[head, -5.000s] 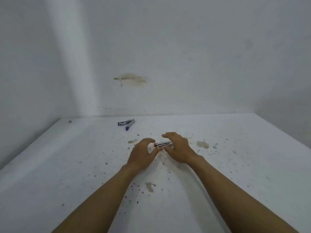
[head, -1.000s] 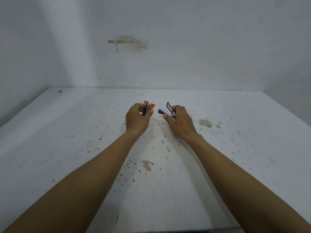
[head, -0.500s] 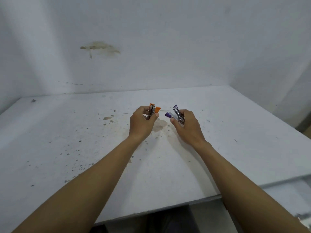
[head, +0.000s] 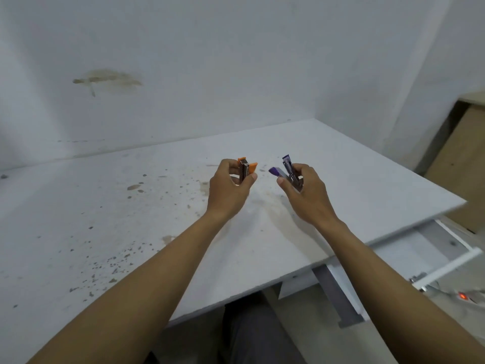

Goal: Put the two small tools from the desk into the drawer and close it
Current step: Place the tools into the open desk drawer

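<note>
A: Two tools, and you hold both above the stained surface [head: 110, 232], near its right edge.
B: Which grip has which?
A: Your left hand [head: 228, 190] pinches the orange tool [head: 246, 169]; your right hand [head: 304, 193] clasps the purple tool [head: 284, 171]. The open drawer [head: 409, 248] juts below the surface's front-right corner.

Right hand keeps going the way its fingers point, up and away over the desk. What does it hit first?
Probably nothing on the desk. The right hand, holding the purple-tipped tool, faces bare desktop, then the back wall. Depth is unclear from this one view.
</note>
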